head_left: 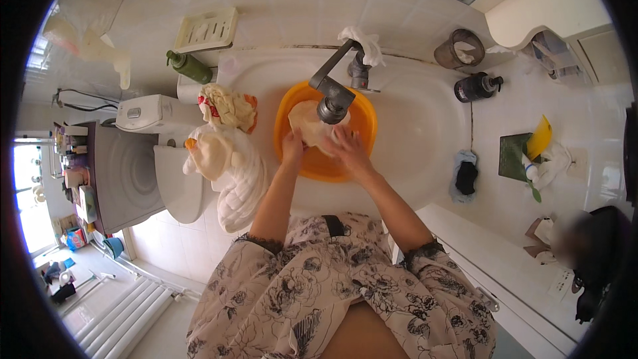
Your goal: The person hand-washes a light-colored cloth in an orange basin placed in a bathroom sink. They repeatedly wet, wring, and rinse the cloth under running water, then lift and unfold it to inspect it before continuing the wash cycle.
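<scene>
Cloth (306, 125): 1 | orange basin (367, 116): 1 | left hand (292, 147), right hand (349, 151): 2

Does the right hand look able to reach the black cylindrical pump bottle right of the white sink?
Probably yes: between the right hand and the bottle I see only the round orange basin's rim and bare white sink; the grey metal faucet stands off that path.
</scene>
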Demonstrator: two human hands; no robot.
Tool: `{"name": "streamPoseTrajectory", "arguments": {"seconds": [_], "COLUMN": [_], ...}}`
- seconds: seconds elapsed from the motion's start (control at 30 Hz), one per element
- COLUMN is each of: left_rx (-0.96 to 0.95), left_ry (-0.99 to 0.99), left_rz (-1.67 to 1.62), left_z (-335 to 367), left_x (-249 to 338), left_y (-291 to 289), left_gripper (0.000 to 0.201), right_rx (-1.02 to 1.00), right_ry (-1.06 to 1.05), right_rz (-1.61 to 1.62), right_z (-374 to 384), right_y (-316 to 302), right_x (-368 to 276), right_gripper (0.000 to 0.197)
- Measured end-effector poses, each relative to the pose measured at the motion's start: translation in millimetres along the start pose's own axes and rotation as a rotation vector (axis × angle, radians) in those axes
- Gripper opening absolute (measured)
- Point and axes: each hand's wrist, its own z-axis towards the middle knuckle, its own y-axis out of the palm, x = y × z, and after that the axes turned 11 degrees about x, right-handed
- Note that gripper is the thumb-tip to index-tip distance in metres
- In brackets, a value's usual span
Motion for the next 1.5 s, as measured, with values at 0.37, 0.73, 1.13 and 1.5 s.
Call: {"name": "streamPoseTrajectory", "arguments": {"seconds": [0.37,0.73,1.13,1.5], "left_rx": [0.086,-0.224,-0.355,-0.500], "left_ry": [1.232,0.801,0.766,0.634], "left_rz": [1.333,0.883,0.999,0.572], "left_z": [6,79,46,-7], "left_x": [-10,-66,-34,9], "left_y": [18,5,25,47], "left_gripper": [0.076,0.094,0.099,0.106], "right_rx": [0.107,-0.146,0.081,0.425], "right_ry": [0.384,0.293,0.451,0.639], "right_rz": [-0.005,-0.117,0.453,1.529], "right_z": [20,8,35,67], "right_y": [38,105,51,-8], "right_x": [9,46,40,3], "right_gripper": [0.071,0.070,0.024,0.018]}}
